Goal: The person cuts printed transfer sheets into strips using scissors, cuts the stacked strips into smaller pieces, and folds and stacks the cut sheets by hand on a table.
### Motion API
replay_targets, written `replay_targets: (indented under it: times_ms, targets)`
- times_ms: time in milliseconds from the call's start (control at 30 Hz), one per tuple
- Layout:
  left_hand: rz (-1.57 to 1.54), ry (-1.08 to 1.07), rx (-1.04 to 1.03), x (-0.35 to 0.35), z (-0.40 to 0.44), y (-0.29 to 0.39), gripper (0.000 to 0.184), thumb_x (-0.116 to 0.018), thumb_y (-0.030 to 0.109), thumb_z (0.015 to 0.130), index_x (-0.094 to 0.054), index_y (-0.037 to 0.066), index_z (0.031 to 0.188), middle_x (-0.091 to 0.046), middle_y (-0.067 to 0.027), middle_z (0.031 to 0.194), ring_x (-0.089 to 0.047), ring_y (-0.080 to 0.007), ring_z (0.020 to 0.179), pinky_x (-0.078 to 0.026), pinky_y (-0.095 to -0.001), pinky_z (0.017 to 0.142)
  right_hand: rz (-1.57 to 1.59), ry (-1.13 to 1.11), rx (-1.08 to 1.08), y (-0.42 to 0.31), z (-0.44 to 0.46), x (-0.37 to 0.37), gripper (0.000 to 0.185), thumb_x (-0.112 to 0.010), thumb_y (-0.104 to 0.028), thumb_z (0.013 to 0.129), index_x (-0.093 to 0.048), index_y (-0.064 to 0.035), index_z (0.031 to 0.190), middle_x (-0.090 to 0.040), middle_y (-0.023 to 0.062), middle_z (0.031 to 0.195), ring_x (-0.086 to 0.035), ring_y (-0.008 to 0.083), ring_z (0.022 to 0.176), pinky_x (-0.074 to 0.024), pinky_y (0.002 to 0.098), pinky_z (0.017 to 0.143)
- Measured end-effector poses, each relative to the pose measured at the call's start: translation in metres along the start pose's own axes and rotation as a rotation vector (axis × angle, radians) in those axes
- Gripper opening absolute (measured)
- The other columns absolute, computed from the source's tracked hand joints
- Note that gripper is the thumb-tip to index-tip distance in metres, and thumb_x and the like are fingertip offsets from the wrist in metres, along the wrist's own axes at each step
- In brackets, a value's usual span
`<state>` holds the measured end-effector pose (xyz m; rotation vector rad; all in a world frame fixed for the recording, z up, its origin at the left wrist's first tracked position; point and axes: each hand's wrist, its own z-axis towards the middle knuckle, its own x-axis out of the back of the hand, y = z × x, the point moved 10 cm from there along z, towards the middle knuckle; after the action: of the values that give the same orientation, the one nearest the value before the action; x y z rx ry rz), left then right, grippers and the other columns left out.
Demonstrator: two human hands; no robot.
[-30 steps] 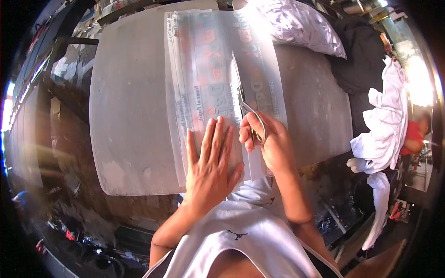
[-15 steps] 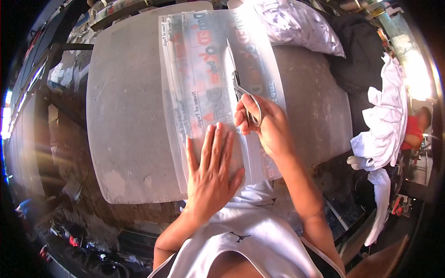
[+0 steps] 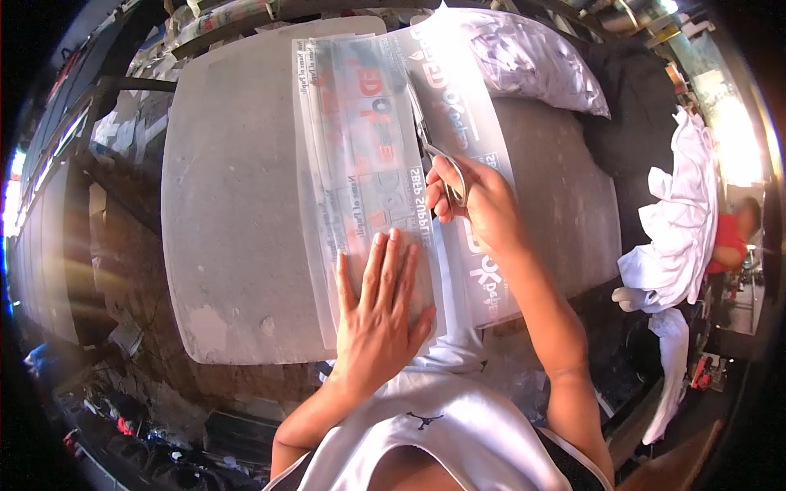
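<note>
My left hand (image 3: pixel 378 315) lies flat, fingers spread, on the near part of the printed, translucent plastic sheets (image 3: pixel 327 155). Metal scissors (image 3: pixel 435 147) sit in my right hand (image 3: pixel 483 204), with fingers curled through the handle loops. Their blades point away from me along the right edge of those sheets. To the right of the blades is a separate printed plastic strip (image 3: pixel 487 282), partly covered by my right hand and forearm. A narrow gap runs between strip and sheets. The lettering on both pieces reads mirrored.
Under the sheets is a grey, worn tabletop (image 3: pixel 237 188) with rounded corners. A bulging plastic bag (image 3: pixel 532 61) rests at its far right. Bunched white cloth (image 3: pixel 675 221) hangs at the right, and a person in a red top (image 3: pixel 727 237) is partly visible beyond it.
The printed strip on the right now lies apart from the left sheets, with a gap between them. The scissors remain in my right hand and my left hand stays flat. The view has shifted slightly.
</note>
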<state>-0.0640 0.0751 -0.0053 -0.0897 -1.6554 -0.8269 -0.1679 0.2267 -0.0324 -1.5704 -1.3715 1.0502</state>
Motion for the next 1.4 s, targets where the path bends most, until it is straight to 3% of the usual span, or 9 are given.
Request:
replay_targets:
  times_ms: [567, 933, 1033, 1100, 1400]
  targets:
    - [0.011, -0.028, 0.006, -0.004, 0.000, -0.002, 0.087, -0.065, 0.045, 0.094, -0.032, 0.002, 0.162, -0.024, -0.0208, 0.171, -0.019, -0.0351, 0.160, -0.004, -0.0670, 0.126, -0.088, -0.066, -0.034, -0.006, 0.026, 0.018, 0.034, -0.067, -0.038, 0.104, -0.066, -0.0067, 0.092, -0.065, 0.0008, 0.076, -0.059, 0.0047, 0.060, -0.0464, 0.0215, 0.056]
    - [-0.028, -0.012, 0.004, -0.003, -0.002, -0.003, 0.083, -0.062, 0.044, 0.097, -0.033, 0.002, 0.162, -0.023, -0.0213, 0.171, -0.018, -0.0347, 0.161, -0.004, -0.0657, 0.127, -0.144, -0.095, 0.001, -0.007, 0.029, 0.026, 0.035, -0.067, -0.039, 0.104, -0.066, -0.0053, 0.092, -0.065, 0.0003, 0.075, -0.058, 0.0042, 0.059, -0.0480, 0.0215, 0.057]
    - [0.002, 0.008, 0.005, 0.000, -0.002, -0.002, 0.081, -0.061, 0.045, 0.097, -0.036, 0.002, 0.161, -0.026, -0.0196, 0.171, -0.020, -0.0316, 0.161, -0.009, -0.0640, 0.127, -0.196, -0.087, -0.007, -0.008, 0.031, 0.030, 0.035, -0.067, -0.038, 0.104, -0.067, -0.0050, 0.093, -0.065, 0.0006, 0.075, -0.058, 0.0043, 0.058, -0.0477, 0.0214, 0.056]
    - [-0.012, -0.017, 0.000, -0.002, -0.002, -0.002, 0.083, -0.061, 0.045, 0.098, -0.032, 0.002, 0.162, -0.023, -0.0217, 0.171, -0.018, -0.0347, 0.161, -0.004, -0.0647, 0.127, -0.221, -0.096, -0.018, -0.008, 0.033, 0.032, 0.035, -0.068, -0.037, 0.104, -0.068, -0.0052, 0.091, -0.066, 0.0012, 0.075, -0.058, 0.0046, 0.057, -0.0476, 0.0215, 0.055]
    - [0.002, -0.009, -0.005, -0.002, -0.003, -0.003, 0.083, -0.061, 0.045, 0.098, -0.031, 0.002, 0.163, -0.023, -0.0213, 0.171, -0.019, -0.0343, 0.161, -0.003, -0.0641, 0.127, -0.296, -0.109, -0.015, -0.026, 0.052, 0.032, 0.037, -0.067, -0.040, 0.103, -0.068, -0.0057, 0.089, -0.066, 0.0017, 0.073, -0.060, 0.0055, 0.058, -0.0481, 0.0221, 0.055]
